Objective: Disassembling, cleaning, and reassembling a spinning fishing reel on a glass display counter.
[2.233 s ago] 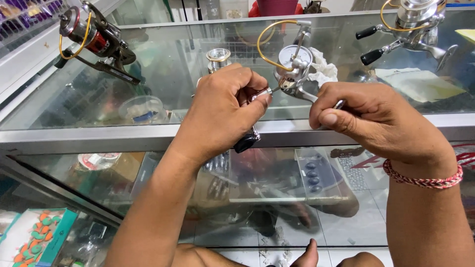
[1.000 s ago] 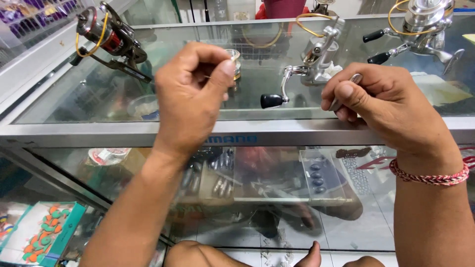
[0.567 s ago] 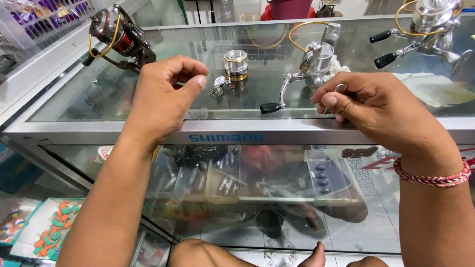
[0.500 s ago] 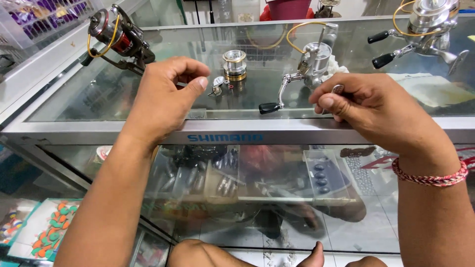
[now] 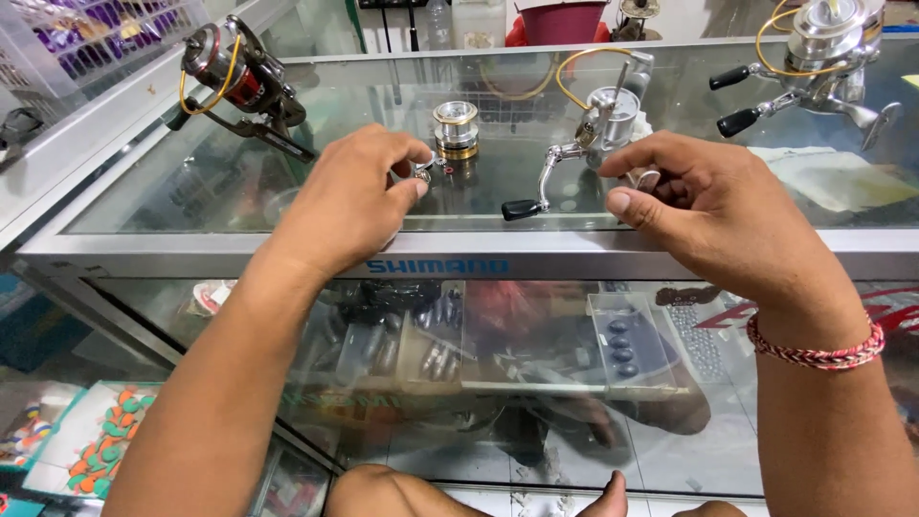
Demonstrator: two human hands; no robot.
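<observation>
Glass table (image 5: 287, 206) top: left hand (image 5: 349, 196) fingers pinch a small metal part (image 5: 422, 171); right hand (image 5: 713, 215) fingers pinch a metal ring (image 5: 648, 179). Both light, rigid, likely slippery; grip edges.

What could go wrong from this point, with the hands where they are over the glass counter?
The left hand pinches a small metal part only at the fingertips; it might slip and roll off the glass counter. The right hand sits close to the silver reel and its handle, so a nudge might shift it toward the loose spool.
</observation>
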